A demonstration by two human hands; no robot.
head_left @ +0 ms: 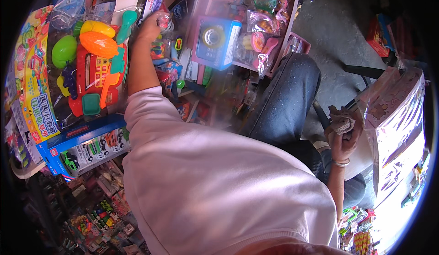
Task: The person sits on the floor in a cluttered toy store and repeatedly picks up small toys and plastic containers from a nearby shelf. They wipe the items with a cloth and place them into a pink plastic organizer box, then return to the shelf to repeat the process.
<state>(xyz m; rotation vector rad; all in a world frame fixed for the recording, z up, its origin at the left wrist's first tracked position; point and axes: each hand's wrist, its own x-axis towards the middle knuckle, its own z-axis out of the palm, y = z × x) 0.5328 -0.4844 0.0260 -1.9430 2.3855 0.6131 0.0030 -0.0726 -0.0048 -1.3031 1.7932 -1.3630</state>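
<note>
My left hand (pixel 150 26) reaches forward among the toys. Its fingers are around a small clear item (pixel 164 21) with red in it; what it is cannot be told. Nearest to that arm is a clear-wrapped toy cash register (pixel 97 71) in red, packed with plastic play fruit such as an orange piece (pixel 98 44) and a green one (pixel 64 51). On the other side, my right hand (pixel 344 143), with a bangle at the wrist, grips a crumpled greyish cloth (pixel 343 122) beside my knee.
A blue box (pixel 216 42) sits on a pink-edged carton (pixel 274 70) of bagged toys. At the left lies a blue window box (pixel 85 141) of toy vehicles. A film-wrapped box (pixel 394 117) stands by my right hand. Concrete floor (pixel 329 31) shows beyond my knee.
</note>
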